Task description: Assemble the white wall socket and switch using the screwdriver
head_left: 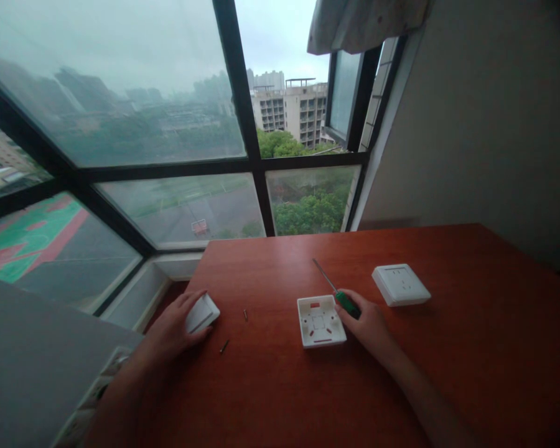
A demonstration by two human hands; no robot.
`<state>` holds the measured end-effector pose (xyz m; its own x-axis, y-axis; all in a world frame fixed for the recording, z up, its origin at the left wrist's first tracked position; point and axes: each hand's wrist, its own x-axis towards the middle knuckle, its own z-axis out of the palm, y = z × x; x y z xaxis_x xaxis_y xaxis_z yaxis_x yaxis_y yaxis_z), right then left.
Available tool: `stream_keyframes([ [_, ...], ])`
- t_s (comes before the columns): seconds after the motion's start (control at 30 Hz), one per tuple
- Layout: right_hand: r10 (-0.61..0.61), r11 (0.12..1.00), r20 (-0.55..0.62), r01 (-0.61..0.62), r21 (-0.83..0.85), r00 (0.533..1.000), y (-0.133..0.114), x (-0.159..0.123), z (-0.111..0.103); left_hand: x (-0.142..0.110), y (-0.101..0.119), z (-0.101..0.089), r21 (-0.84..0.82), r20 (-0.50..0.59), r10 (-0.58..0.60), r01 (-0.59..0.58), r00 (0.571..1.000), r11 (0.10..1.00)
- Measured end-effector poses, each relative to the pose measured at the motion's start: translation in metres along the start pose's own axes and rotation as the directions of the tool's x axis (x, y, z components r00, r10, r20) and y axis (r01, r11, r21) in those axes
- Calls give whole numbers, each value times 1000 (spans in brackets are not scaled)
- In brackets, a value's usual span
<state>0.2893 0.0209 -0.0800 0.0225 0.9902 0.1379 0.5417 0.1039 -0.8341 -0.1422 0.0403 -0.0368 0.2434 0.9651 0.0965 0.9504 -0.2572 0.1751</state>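
My left hand [175,326] rests on the red-brown table [448,348] near its left edge, fingers wrapped round a white switch plate [203,313]. My right hand [366,323] lies right of a white square back box [320,320] that sits open side up. Its fingers close on the green handle of a screwdriver [340,296], whose metal shaft points away to the upper left. Two small dark screws [224,346] lie on the table between my hands. A white wall socket [400,284] lies face up beyond my right hand.
A large window with dark frames [242,112] rises beyond the table's far and left edges. A pale wall [490,124] stands on the right. A grey surface [37,367] fills the lower left corner.
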Motion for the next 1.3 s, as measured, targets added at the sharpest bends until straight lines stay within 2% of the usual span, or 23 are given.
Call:
stream_keyframes([
  [0.13, -14, 1000, -4, 14, -28, 1000, -3, 0, -2, 2, 20, -10, -10, -50, -35, 35, 998, 999],
  [0.27, -35, 997, 9, 36, -63, 999, -7, -1, -1, 3, 63, -11, -59, -49, 0, -2, 999, 998],
  [0.4, -43, 993, -3, 43, -106, 999, -7, 3, -1, 3, 120, 4, -196, 19, 116, -111, 993, 974],
  [0.47, -48, 992, -11, 46, -120, 999, -6, 6, -3, 3, 145, 15, -238, 21, 139, -130, 990, 963],
  [0.6, -53, 990, -29, 49, -133, 998, -9, 7, -11, 2, 175, 34, -264, 16, 136, -127, 991, 956],
  [0.73, -56, 989, -1, 55, -139, 998, -25, -11, -25, -3, 183, 41, -238, 8, 100, -96, 995, 966],
  [0.87, -55, 983, 104, 72, -168, 993, -37, -56, -35, -7, 182, 42, -241, 32, 79, -69, 996, 968],
  [1.07, -214, 910, 186, 265, -319, 959, -16, -123, -30, -9, 182, 42, -254, 44, 99, -84, 994, 964],
  [1.17, -268, 858, 173, 317, -404, 948, -7, -135, -27, -8, 183, 43, -257, 27, 93, -83, 995, 963],
  [1.3, -297, 831, 173, 343, -438, 939, -14, -135, -21, -8, 182, 45, -261, -9, 106, -105, 994, 960],
])
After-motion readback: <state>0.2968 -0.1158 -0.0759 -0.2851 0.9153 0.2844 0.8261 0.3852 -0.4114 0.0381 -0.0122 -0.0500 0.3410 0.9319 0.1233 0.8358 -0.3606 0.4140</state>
